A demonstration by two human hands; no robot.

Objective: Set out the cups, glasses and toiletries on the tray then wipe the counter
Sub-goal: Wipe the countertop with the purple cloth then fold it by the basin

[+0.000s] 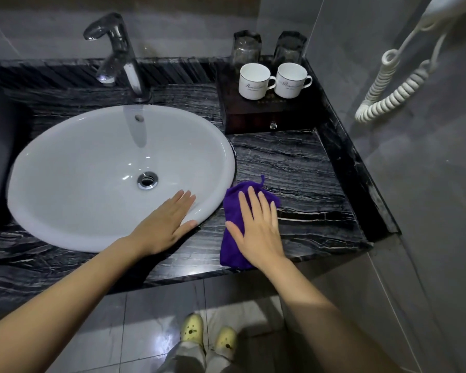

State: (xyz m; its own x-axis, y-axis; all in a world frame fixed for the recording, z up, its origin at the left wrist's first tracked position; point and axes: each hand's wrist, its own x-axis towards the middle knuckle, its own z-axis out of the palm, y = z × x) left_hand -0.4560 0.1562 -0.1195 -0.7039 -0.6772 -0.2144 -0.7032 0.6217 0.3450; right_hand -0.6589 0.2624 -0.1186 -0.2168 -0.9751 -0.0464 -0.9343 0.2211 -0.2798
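cups (pixel 254 82), 2 of them, white with printed lettering and their handles pointing to 3 o'clock, stand side by side on the dark wooden tray (pixel 253 117). the tray sits on the bench (pixel 293 168) at the far corner, at 1 o'clock from the sink (pixel 221 146). just behind the cups, at 12 o'clock from them, stand 2 clear glasses (pixel 246 48), also on the tray. a small drawer knob (pixel 273 125) shows on the tray's near face.

the bench is dark stone with pale veins. a purple cloth (pixel 232 251) lies on it at 4 o'clock from the sink, close to the bench's near edge and just beside the basin rim. the right hand (pixel 256 227) lies flat on the cloth, fingers straight and slightly spread, pointing to 12 o'clock, pressing it to the stone; it grips nothing. the left hand (pixel 167 222) is also wide and flat, fingers together, resting across the near rim of the sink at 5 o'clock of the basin, thumb lying along the rim's outer edge; it holds nothing.

a chrome tap (pixel 121 49) rises at 12 o'clock from the sink. a white coiled cord (pixel 393 87) hangs on the wall at 3 o'clock from the tray. below the bench, 2 pale yellow shoes (pixel 193 329) stand on the tiled floor (pixel 145 332).
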